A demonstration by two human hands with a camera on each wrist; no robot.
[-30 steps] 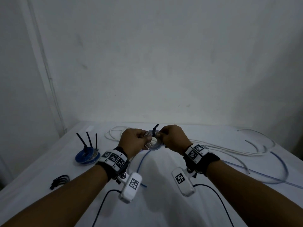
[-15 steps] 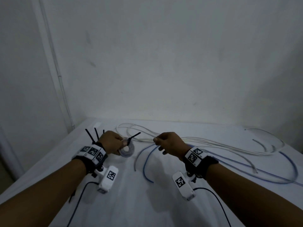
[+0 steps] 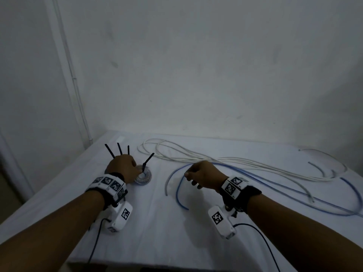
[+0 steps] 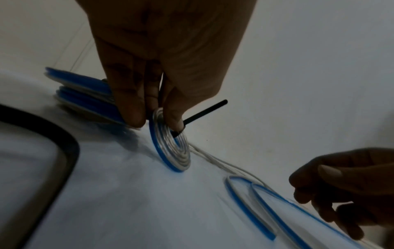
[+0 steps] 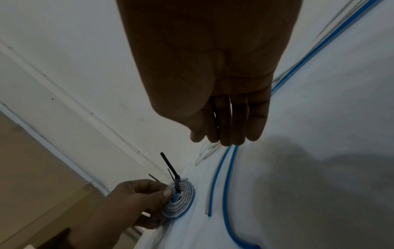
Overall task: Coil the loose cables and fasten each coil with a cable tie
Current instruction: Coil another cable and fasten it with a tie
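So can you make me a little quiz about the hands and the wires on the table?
1. True or false: the left hand pinches the tied coil.
2. What colour is the cable tie on that coil: A white, B black, C red?
3. Fill in: the right hand holds ____ above the loose blue cable.

Key: 1 true; 2 B; 3 nothing.
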